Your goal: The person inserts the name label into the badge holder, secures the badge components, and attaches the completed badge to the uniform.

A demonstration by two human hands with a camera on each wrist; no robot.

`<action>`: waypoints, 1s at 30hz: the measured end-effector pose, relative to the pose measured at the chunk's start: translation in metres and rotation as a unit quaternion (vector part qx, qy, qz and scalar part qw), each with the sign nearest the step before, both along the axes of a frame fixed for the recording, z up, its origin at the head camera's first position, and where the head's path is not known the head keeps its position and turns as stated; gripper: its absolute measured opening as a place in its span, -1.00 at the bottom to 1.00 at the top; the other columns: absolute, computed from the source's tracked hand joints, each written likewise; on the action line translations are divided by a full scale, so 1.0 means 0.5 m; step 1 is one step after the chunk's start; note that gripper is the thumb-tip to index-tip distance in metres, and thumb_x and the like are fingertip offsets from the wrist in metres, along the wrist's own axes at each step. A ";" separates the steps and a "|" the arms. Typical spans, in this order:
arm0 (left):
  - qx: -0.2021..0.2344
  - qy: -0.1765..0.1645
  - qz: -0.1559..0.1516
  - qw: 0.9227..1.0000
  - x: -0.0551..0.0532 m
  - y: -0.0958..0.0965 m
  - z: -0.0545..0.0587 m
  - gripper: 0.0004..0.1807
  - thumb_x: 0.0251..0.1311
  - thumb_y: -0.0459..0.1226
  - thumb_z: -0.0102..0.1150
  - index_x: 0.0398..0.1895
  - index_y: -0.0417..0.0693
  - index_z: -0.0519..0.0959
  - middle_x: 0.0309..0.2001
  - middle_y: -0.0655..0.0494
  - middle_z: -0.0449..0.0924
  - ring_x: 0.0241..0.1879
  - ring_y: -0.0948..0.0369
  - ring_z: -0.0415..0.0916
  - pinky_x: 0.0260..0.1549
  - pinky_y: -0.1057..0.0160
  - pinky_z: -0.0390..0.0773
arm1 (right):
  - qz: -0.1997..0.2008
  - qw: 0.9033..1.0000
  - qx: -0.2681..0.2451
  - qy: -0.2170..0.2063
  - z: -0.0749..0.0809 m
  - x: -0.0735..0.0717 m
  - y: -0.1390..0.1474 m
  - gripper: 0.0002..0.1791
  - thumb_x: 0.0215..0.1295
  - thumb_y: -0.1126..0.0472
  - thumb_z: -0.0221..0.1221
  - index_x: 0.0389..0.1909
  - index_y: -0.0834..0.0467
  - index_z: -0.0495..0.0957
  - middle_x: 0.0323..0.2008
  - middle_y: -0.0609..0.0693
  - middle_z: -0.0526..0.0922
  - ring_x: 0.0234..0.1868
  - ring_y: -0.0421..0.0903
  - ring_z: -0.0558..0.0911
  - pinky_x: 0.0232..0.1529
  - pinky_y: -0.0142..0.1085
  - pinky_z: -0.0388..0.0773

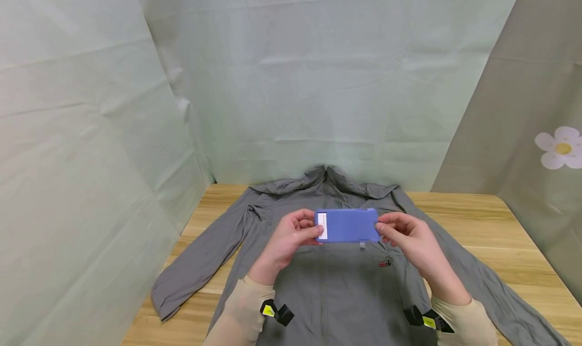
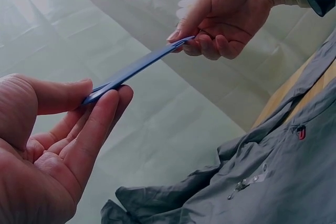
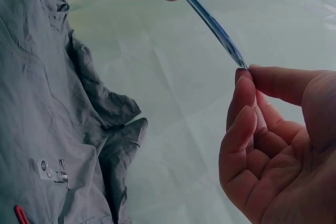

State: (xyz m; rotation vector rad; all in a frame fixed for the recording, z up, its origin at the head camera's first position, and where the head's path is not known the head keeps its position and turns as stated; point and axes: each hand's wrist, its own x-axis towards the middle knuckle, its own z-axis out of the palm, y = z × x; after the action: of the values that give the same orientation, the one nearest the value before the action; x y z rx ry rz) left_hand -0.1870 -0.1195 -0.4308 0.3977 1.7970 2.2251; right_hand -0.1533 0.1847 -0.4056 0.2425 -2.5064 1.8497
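Note:
A flat blue plastic card holder (image 1: 347, 225) with a white label (image 1: 322, 226) at one end is held up level over a grey jacket (image 1: 300, 285). My left hand (image 1: 291, 237) pinches its labelled end, thumb on the near face and fingers behind. At the opposite end, my right hand (image 1: 411, 240) pinches the notched edge between thumb and index finger. Both wrist views show the card holder (image 2: 136, 69) nearly edge-on, thin and straight. A clear strap with a metal clip (image 3: 55, 172) lies on the jacket's chest, below the card holder.
The jacket lies spread on a wooden table (image 1: 459, 219), collar at the far edge and sleeves out to both sides. A red zipper pull (image 1: 385, 263) shows on its chest. Pale sheeting (image 1: 318, 83) hangs behind and at the left; a flower-printed sheet (image 1: 523, 108) hangs at the right.

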 end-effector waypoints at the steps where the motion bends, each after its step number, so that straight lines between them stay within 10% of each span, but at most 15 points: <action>1: 0.000 0.000 0.000 1.000 0.000 0.001 0.000 -0.79 0.34 -0.49 0.33 -0.02 -0.33 0.59 -0.26 0.04 0.74 -0.29 0.20 0.72 -0.24 0.19 0.81 | 0.001 1.000 -0.001 0.000 0.000 0.000 -0.001 -0.68 0.54 0.15 0.33 0.08 0.32 0.67 -0.29 0.02 0.75 -0.32 -0.10 0.68 -0.30 -0.30 0.65; 30: -0.014 -0.003 -0.010 1.000 0.004 0.003 0.000 -0.86 0.33 -0.50 0.34 -0.14 -0.31 0.57 -0.31 0.04 0.71 -0.34 0.20 0.73 -0.27 0.19 0.81 | 0.020 1.000 -0.012 -0.003 -0.008 -0.001 -0.010 -0.81 0.50 0.27 0.35 -0.13 0.34 0.61 -0.35 0.09 0.73 -0.38 -0.02 0.69 -0.32 -0.29 0.69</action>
State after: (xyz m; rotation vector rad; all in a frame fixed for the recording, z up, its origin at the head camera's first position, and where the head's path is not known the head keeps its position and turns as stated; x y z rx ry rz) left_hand -0.1852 -0.1180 -0.4306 0.4027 1.8108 2.1830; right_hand -0.1535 0.1798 -0.4095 0.2882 -2.5004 1.8951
